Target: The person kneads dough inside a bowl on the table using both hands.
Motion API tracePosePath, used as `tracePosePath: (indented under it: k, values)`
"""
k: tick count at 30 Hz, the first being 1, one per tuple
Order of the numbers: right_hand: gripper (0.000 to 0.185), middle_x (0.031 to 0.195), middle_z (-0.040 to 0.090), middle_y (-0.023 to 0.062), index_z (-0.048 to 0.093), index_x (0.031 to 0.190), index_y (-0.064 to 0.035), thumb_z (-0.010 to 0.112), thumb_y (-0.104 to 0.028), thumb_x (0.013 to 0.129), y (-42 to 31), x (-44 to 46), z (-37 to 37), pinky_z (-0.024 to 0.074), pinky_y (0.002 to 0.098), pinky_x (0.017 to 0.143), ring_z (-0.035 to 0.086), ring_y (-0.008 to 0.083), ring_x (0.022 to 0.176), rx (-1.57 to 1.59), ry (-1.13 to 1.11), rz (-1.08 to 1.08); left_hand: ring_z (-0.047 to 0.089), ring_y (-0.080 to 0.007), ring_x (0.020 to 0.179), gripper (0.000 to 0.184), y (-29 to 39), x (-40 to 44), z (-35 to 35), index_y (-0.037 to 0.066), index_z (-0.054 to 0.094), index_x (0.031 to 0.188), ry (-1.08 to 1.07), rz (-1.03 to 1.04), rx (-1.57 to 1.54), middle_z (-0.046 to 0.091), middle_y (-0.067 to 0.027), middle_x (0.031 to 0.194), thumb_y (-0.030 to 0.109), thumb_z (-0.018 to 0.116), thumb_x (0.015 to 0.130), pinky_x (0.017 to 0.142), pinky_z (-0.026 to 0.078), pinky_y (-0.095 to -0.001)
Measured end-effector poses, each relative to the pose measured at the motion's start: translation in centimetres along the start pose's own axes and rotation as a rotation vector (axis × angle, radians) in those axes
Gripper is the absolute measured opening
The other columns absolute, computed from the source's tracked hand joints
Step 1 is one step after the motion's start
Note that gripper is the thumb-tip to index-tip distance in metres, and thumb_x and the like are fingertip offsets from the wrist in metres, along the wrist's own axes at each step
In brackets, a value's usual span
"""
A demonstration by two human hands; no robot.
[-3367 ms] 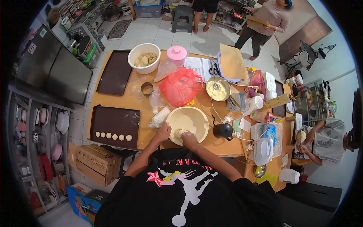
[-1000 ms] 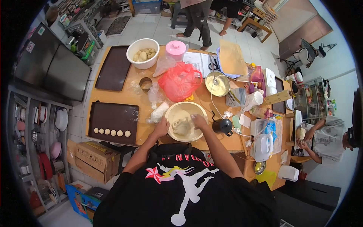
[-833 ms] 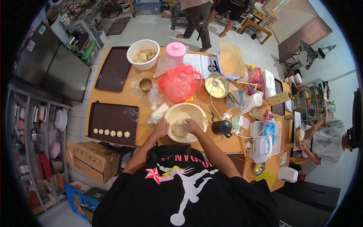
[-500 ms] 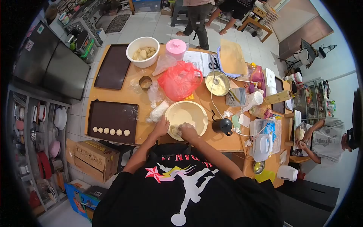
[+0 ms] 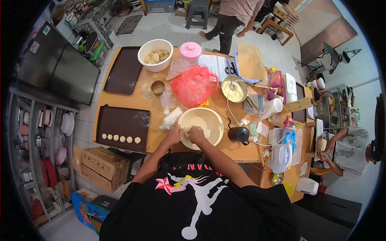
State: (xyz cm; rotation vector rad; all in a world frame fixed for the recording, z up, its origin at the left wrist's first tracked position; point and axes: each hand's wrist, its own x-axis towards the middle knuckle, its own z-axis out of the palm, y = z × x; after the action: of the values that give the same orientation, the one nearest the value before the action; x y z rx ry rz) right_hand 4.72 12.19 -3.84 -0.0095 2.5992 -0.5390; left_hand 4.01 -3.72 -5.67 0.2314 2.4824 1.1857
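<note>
A cream bowl (image 5: 213, 120) stands at the near edge of the table in front of me. My left hand (image 5: 174, 135) is closed on the bowl's left rim. Inside the bowl, my right hand (image 5: 196, 135) presses with curled fingers on a pale lump of dough (image 5: 186, 131), which is partly hidden by the hand. A floury plastic bag (image 5: 171, 118) lies just beyond my left hand. On the dark tray (image 5: 122, 120) to the left, several small dough balls (image 5: 122, 139) sit in a row.
Behind the bowl are a red plastic bag (image 5: 195, 86), a white tub of dough balls (image 5: 139, 56) and a metal bowl of pale mixture (image 5: 241, 91). A dark kettle (image 5: 239, 135) with a thin spout stands at the right. A co-worker (image 5: 348, 150) holds a container at far right.
My right hand has shifted forward and slightly left within the bowl, while my left hand stays at the rim. Behind the table, a person has stepped to the right, uncovering a grey stool.
</note>
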Motion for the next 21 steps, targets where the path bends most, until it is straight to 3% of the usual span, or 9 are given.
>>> tracePosePath:
  k: [2,5,8,9,12,13,17,21]
  values:
    - [0.022,0.084,0.065,0.0235,0.064,0.094,0.0030,0.056,-0.011,0.079,1.2,0.4,-0.6,0.0537,0.0416,0.068,0.066,0.0342,0.080,0.007,-0.118,-0.060,0.050,-0.0503,0.102,0.035,0.6,0.0,-0.6,-0.005,0.034,0.112,-0.085,-0.071,-0.052,0.051,-0.0355,0.107,0.022,0.044,0.092,0.085,0.039,-0.0525]
    - [0.023,0.085,0.066,0.0211,0.063,0.097,0.0061,0.057,-0.007,0.079,4.1,-0.1,-1.0,0.0543,0.0364,0.062,0.067,0.0301,0.079,0.834,-0.428,-0.005,0.051,-0.0506,0.100,0.034,1.7,-0.3,-1.4,-0.004,0.034,0.111,-0.109,-0.104,-0.009,0.052,-0.0350,0.104,0.022,0.044,0.093,0.084,0.040,-0.0528]
    - [0.033,0.094,0.065,0.0107,0.057,0.117,0.0032,0.050,-0.002,0.086,5.6,-0.4,-3.6,0.0556,0.0331,0.060,0.066,0.0232,0.080,1.114,-0.450,0.163,0.052,-0.0506,0.098,0.034,-0.7,0.3,0.2,-0.004,0.034,0.112,-0.028,0.006,-0.026,0.053,-0.0346,0.100,0.023,0.043,0.093,0.083,0.040,-0.0530]
    - [0.031,0.101,0.066,0.0145,0.059,0.116,0.0015,0.049,-0.011,0.089,5.8,-0.2,-4.2,0.0547,0.0380,0.068,0.066,0.0301,0.083,1.102,-0.321,0.141,0.052,-0.0503,0.098,0.034,-0.4,0.1,-0.1,-0.004,0.034,0.112,-0.033,-0.002,-0.017,0.054,-0.0344,0.100,0.023,0.043,0.093,0.083,0.040,-0.0528]
    - [0.033,0.105,0.064,0.0210,0.061,0.113,-0.0006,0.047,-0.020,0.089,5.8,1.6,-2.8,0.0502,0.0417,0.081,0.063,0.0363,0.091,0.294,0.044,-0.018,0.052,-0.0497,0.098,0.034,0.5,0.0,-0.8,-0.005,0.034,0.111,-0.059,-0.032,-0.006,0.054,-0.0341,0.100,0.023,0.044,0.093,0.083,0.040,-0.0524]
    - [0.036,0.107,0.061,0.0244,0.063,0.110,-0.0026,0.046,-0.026,0.088,6.0,1.8,-2.0,0.0441,0.0422,0.090,0.059,0.0398,0.097,0.269,-0.012,-0.135,0.052,-0.0496,0.098,0.035,0.6,0.0,-0.8,-0.005,0.034,0.111,-0.075,-0.052,-0.017,0.054,-0.0341,0.100,0.023,0.044,0.093,0.083,0.040,-0.0523]
    - [0.036,0.101,0.064,0.0232,0.064,0.108,-0.0028,0.051,-0.026,0.084,4.3,2.5,-0.6,0.0451,0.0424,0.088,0.060,0.0367,0.097,0.306,-0.095,-0.170,0.053,-0.0496,0.097,0.035,0.4,0.1,-0.5,-0.006,0.035,0.111,-0.045,-0.017,-0.003,0.054,-0.0341,0.101,0.022,0.045,0.092,0.083,0.041,-0.0526]
    - [0.028,0.095,0.064,0.0236,0.066,0.101,-0.0038,0.056,-0.019,0.079,2.3,-1.1,-4.6,0.0464,0.0424,0.086,0.061,0.0364,0.091,0.163,-0.082,-0.260,0.052,-0.0497,0.098,0.033,0.2,0.0,-0.5,-0.006,0.036,0.109,-0.042,-0.034,-0.024,0.054,-0.0346,0.101,0.020,0.046,0.091,0.083,0.041,-0.0529]
